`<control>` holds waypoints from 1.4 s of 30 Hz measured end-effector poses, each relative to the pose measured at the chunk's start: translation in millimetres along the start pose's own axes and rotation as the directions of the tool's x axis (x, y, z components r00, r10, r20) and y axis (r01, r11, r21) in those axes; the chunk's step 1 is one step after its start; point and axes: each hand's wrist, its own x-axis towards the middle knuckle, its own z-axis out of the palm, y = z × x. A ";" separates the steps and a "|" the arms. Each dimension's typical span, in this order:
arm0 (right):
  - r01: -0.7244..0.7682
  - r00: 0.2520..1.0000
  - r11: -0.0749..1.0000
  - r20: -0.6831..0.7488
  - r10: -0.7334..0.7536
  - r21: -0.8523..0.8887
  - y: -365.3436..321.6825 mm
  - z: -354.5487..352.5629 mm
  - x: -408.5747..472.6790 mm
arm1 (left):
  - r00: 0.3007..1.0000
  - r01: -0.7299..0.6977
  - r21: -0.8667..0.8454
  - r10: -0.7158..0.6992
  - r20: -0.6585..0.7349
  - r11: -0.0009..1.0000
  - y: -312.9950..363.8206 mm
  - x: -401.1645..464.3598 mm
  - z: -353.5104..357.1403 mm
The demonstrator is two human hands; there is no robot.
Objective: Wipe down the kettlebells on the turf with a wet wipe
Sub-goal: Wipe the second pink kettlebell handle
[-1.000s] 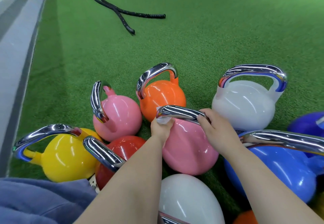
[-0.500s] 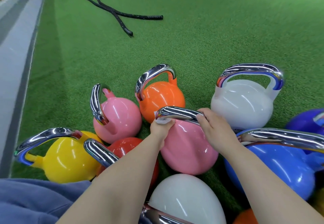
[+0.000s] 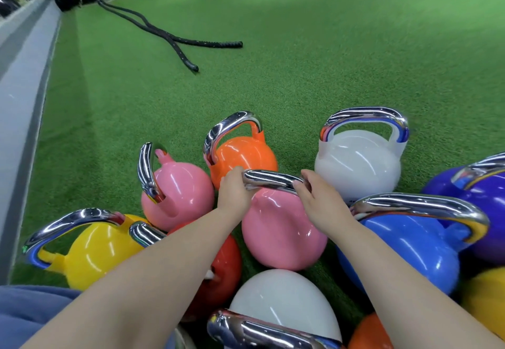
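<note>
- The step in hand looks to be wiping the chrome handle (image 3: 273, 180) of the nearer pink kettlebell (image 3: 281, 231), which sits on the green turf (image 3: 300, 62) in the middle of the cluster.
- The left hand (image 3: 235, 190) is wrapped over the handle's left end, fingers curled round it; the wet wipe itself cannot be made out in this view, and is probably tucked under that palm.
- The right hand (image 3: 317, 198) clasps the handle's right end, thumb on the near side, apparently steadying the bell.
- Next move, as I judge it: run the left hand along the bar towards the right hand while the right keeps the bell from rolling, then pass down onto the round body.
- The handles are polished, mirror-bright metal bent into squared loops; the bodies are glossy, smooth, bulbous shells that catch streaks of light.
- Close around stand an orange kettlebell (image 3: 243, 157), a second pink kettlebell (image 3: 177, 193), a white kettlebell (image 3: 358, 163), a blue kettlebell (image 3: 404, 250), and a yellow kettlebell (image 3: 95, 253), packed close together, some touching.
- The turf is short, dense, matte pile; a thick black braided rope (image 3: 175, 40) lies well apart, further up it.
</note>
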 end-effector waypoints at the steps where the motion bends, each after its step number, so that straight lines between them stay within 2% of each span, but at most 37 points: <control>1: -0.004 1.000 1.000 -0.010 0.004 0.007 -0.6 -0.8 -1.3 | 1.000 -0.023 0.026 0.023 0.001 0.999 0.2 0.1 -0.1; 4: -0.037 0.999 0.999 -0.034 0.037 -0.001 -2.2 -4.5 -6.9 | 0.997 -0.067 0.013 0.066 0.027 0.998 1.9 -5.5 -4.2; 6: -0.055 0.997 0.998 -0.057 0.054 -0.011 -1.9 -7.8 -9.2 | 0.999 -0.031 -0.054 0.032 0.012 0.998 1.0 -10.0 -5.0; 8: -0.068 0.995 0.998 -0.079 0.068 0.000 -3.6 -10.2 -13.7 | 0.993 0.107 -0.183 -0.115 -0.036 0.977 -5.1 -13.2 -1.7; 10: -0.064 0.993 0.998 -0.099 0.063 -0.006 -7.4 -11.6 -20.3 | 0.948 0.282 -0.271 -0.310 -0.066 0.920 -11.3 -14.9 3.5; 13: 0.002 0.990 1.000 -0.144 -0.003 -0.001 -14.1 -12.5 -36.0 | 0.861 0.435 -0.476 -0.507 -0.027 0.764 -15.9 -12.5 5.6; 15: 0.025 0.988 1.000 -0.152 -0.022 0.016 -16.2 -10.3 -50.0 | 0.821 0.490 -0.551 -0.570 0.030 0.676 -20.6 -12.8 3.0; 17: -0.008 0.993 1.000 -0.119 0.009 0.015 -13.8 -5.6 -63.4 | 0.806 0.518 -0.545 -0.590 0.050 0.660 -24.0 -19.7 2.0; 20: -0.092 0.993 0.996 -0.068 0.093 0.013 -14.0 0.4 -77.2 | 0.866 0.463 -0.493 -0.496 0.072 0.737 -19.0 -36.8 1.4; 23: -0.123 0.992 0.992 -0.031 0.124 0.034 -25.5 4.5 -87.1 | 0.950 0.291 -0.515 -0.306 0.058 0.806 -7.9 -52.2 -6.8; 25: -0.149 0.988 0.987 -0.023 0.151 0.055 -32.3 7.5 -92.1 | 0.980 0.199 -0.533 -0.163 0.114 0.823 -2.0 -61.2 -13.8; 27: -0.186 0.982 0.978 -0.012 0.188 0.092 -37.4 12.2 -97.8 | 0.965 0.210 -0.630 -0.055 0.257 0.747 1.6 -73.3 -22.5; 30: -0.235 0.969 0.953 -0.034 0.246 0.193 -44.2 16.5 -104.2 | 0.895 0.357 -0.755 0.032 0.446 0.550 8.5 -92.4 -37.3; 33: -0.281 0.942 0.848 -0.040 0.333 0.449 -59.4 17.0 -111.4 | 0.840 0.436 -0.782 0.111 0.531 0.446 13.7 -112.5 -57.4; 35: -0.270 0.932 0.780 -0.049 0.358 0.565 -69.5 17.5 -112.8 | 0.808 0.455 -0.789 0.181 0.561 0.413 10.6 -123.5 -67.1; 37: -0.257 0.926 0.762 -0.074 0.370 0.594 -77.1 19.5 -115.4 | 0.784 0.473 -0.787 0.217 0.581 0.396 4.9 -135.2 -77.8; 40: -0.204 0.935 0.745 -0.099 0.341 0.635 -85.8 23.3 -122.4 | 0.770 0.493 -0.776 0.219 0.600 0.392 -7.4 -150.1 -90.8; 42: -0.176 0.952 0.752 -0.083 0.293 0.635 -89.8 26.8 -128.8 | 0.792 0.488 -0.769 0.160 0.589 0.412 -17.9 -157.4 -95.4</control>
